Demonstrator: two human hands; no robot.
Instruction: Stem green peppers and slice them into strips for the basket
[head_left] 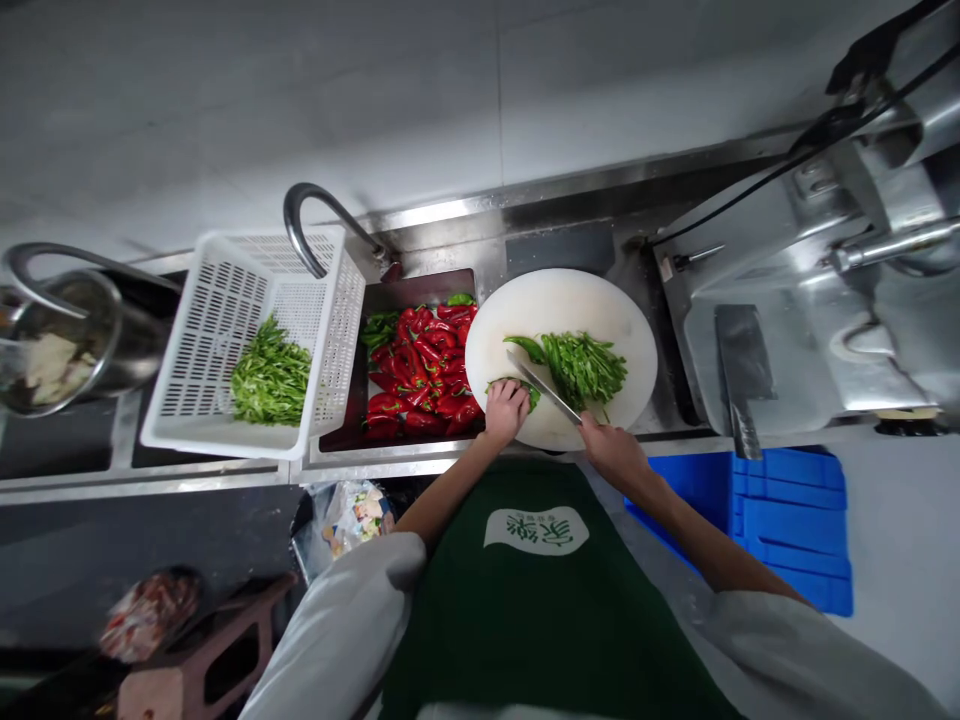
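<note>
A round white cutting board (495,325) lies over the sink edge in front of me. My right hand (609,450) is wrapped round the handle of a knife (551,392), its blade slanting up and left across the board. With curled fingers, my left hand (507,408) presses a green pepper (533,397) down at the board's near left, beside the blade. Just right of the knife sits a heap of sliced green pepper (589,368). One whole green pepper (527,346) rests above the blade. The left fingers partly hide the pepper beneath them.
Left of the board, a sink holds many red peppers (427,360) and some green ones. Beyond it stands a white basket (221,300) with green strips, under a curved faucet (296,215). At right lies a cleaver (742,360); below it is a blue crate (787,525).
</note>
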